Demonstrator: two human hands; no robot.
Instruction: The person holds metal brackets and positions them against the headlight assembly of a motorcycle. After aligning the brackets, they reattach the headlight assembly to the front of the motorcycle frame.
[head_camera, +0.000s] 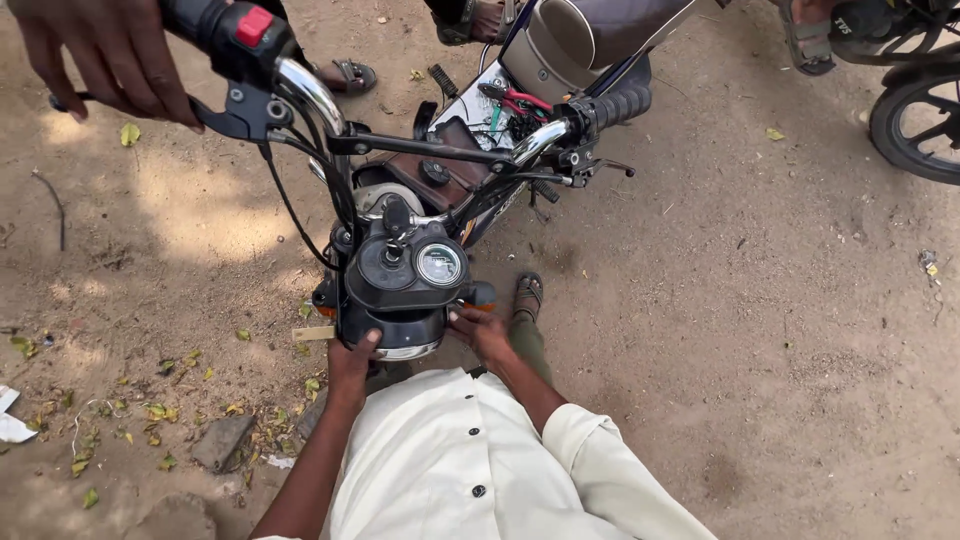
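A motorcycle stands on bare dirt with its front towards me. My left hand (350, 365) grips the lower left edge of the black headlight unit (400, 285), thumb on its chrome rim. My right hand (480, 332) holds the unit's right side, beside an orange turn signal (483, 294). A round gauge (438, 264) sits on top of the unit. Another person's hand (110, 55) rests on the brake lever by the handlebar grip with a red switch (253, 25) at the upper left. The other grip (620, 103) is free.
Red-handled pliers (518, 98) and small parts lie on the opened frame behind the handlebar. Another motorcycle's wheel (915, 125) is at the upper right. Sandalled feet (805, 40) of other people stand at the top. My sandalled foot (528, 293) is under the bike; a stone (222, 440) lies left.
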